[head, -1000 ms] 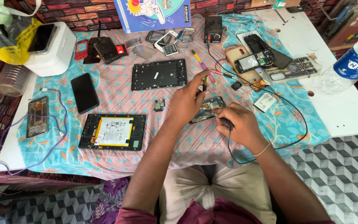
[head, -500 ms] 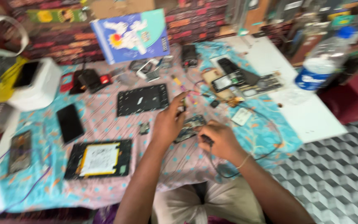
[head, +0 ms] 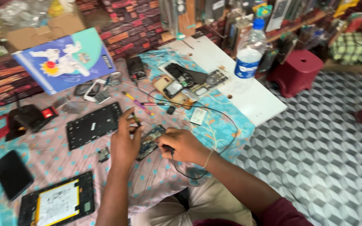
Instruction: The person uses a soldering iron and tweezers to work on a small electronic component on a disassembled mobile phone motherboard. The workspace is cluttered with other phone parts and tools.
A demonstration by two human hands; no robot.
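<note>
Hands over circuit board (head: 149, 141); we note left hand (head: 125, 142) pinching a thin tool (head: 135, 119); right hand (head: 183, 144) closed on a black cable (head: 214, 125).

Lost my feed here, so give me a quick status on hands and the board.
Left hand pinching thin tool. Right hand on black cable. Circuit board between both hands. Black tablet frame lying close left.

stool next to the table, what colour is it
Dark red stool, head view.
</note>
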